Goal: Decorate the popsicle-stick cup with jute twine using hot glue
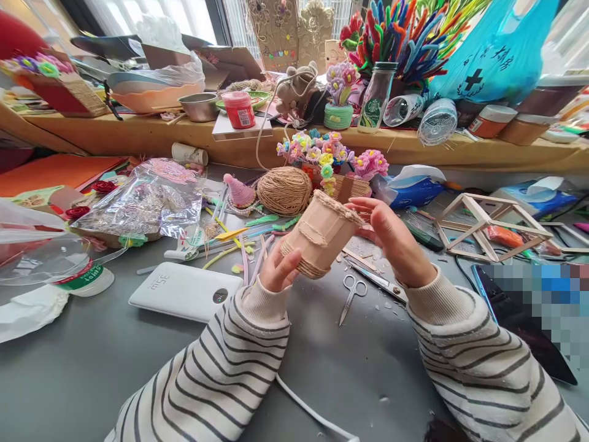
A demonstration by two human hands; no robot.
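My left hand (278, 268) grips the lower end of a small wooden-slat cup (319, 236) trimmed with twine. Rope winds around both its ends, and a short twine piece sits on its side. The cup tilts to the right above the table. Beside its upper rim, my right hand (384, 230) has its fingers stretched out and apart; whether a fingertip touches the rim I cannot tell. Below the cup lie small white-handled scissors (353, 292) and a larger pair of scissors (380, 281). A ball of twine (285, 191) rests behind the cup.
A white power bank (184, 291) lies left, with a white cable (313, 408) near the front. Wooden stick frames (490, 227) and a tablet (524, 325) are at right. Pipe-cleaner flowers (322, 153) stand behind. The back ledge (221, 142) carries jars, a glass bottle (377, 98) and bowls.
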